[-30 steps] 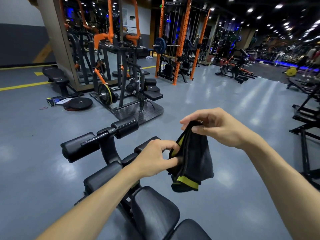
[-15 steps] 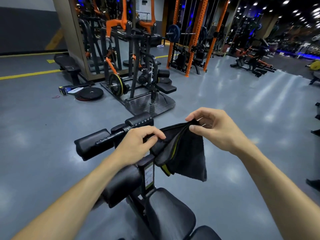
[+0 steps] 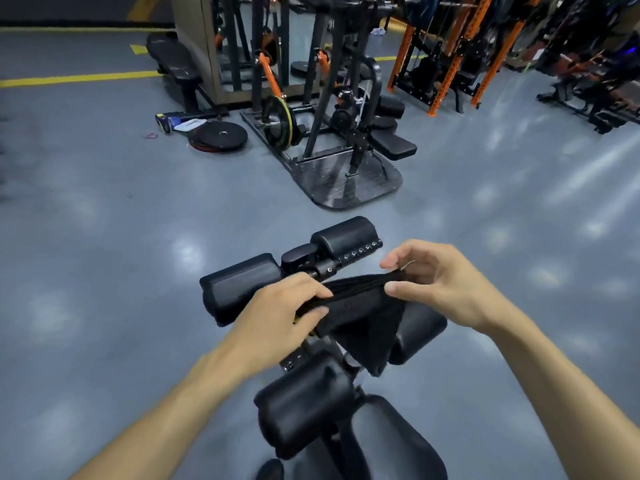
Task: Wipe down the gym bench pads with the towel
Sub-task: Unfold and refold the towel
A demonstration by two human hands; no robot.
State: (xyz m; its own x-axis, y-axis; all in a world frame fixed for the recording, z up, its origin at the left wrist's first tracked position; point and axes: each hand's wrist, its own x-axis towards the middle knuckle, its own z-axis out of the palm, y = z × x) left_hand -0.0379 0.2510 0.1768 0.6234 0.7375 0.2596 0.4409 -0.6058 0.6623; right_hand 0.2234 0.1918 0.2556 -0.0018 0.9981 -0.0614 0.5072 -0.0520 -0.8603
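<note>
**Towel stretched between your hands above the bench rollers**

Your left hand (image 3: 280,317) is closed on one end of the dark towel (image 3: 360,317), thumb and fingers pinching the gathered fabric. Your right hand (image 3: 440,282) pinches the other end between thumb and fingertips, with the remaining fingers curled loosely above it. The towel runs as a bunched band from one hand to the other, and a loose flap hangs down from it to a point. A sliver of yellow trim shows just under your left hand.

Take the gym bench (image 3: 346,393) as your landmark. The towel is held over its middle, in front of the near right roller pad (image 3: 419,330), which the hanging flap partly covers; whether the fabric touches that pad cannot be told. The near left roller pad (image 3: 304,407) lies below the towel, closer to you, and looks blurred. Beyond your hands, the far roller pads (image 3: 242,289) sit on a crossbar with a row of adjustment holes. The seat pad (image 3: 398,441) is at the bottom edge, nearest you.

Past the bench on the grey floor (image 3: 104,237) stands a plate-loaded machine (image 3: 325,126) on a dark platform. To the left of that machine lie weight plates (image 3: 221,135). Orange racks (image 3: 450,53) stand to its right, well apart from the bench.
</note>
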